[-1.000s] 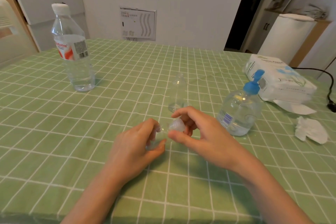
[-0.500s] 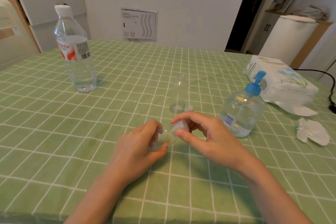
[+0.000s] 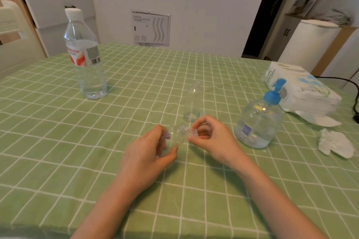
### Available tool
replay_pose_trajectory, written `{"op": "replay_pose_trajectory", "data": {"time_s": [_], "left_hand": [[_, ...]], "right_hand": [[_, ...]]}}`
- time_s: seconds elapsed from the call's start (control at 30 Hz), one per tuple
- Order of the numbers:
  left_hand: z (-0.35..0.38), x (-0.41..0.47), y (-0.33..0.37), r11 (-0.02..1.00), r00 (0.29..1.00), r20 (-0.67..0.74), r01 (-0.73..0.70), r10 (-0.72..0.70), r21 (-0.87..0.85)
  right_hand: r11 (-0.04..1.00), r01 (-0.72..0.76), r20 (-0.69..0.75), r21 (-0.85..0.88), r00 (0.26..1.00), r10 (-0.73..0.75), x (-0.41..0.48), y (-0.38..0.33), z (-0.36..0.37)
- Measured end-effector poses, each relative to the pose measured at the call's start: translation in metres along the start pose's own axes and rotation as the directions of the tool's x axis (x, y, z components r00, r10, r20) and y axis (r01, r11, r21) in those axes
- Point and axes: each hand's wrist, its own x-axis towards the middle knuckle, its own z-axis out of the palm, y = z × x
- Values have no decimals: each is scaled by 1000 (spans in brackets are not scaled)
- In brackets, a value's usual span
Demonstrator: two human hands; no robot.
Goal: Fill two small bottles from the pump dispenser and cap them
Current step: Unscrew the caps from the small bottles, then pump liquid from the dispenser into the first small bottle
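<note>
Water bottle (image 3: 85, 54): you can see a red and white label with red letters, too blurry to read, and a barcode beside them.
Tissue pack (image 3: 303, 87): you can read "TISSUE PAPER" on its side.
Pump dispenser (image 3: 259, 122): a small blue barcode; no words you can read.
Wall panel (image 3: 150, 30): tiny print, too small to read.

Two small bottles (image 3: 175, 135) (image 3: 192, 103), one pump dispenser (image 3: 259, 120), one water bottle (image 3: 85, 56), one tissue pack (image 3: 303, 91) and one crumpled tissue (image 3: 335, 143) are counted.
</note>
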Motion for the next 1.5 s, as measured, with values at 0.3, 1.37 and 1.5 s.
{"op": "replay_pose_trajectory", "data": {"time_s": [0.3, 1.37, 1.5], "left_hand": [[2, 1, -3, 1000, 1000, -21, 4, -4, 3], [76, 88, 124, 791, 938, 345, 235, -31, -565], [78, 90, 121, 770, 931, 363, 258, -37, -583]], "right_hand": [[955, 54, -9, -291, 998, -59, 4, 12, 10], [996, -80, -574, -38, 817, 43, 27, -23, -178], [993, -114, -503, 39, 856, 118, 52, -35, -183]]}}
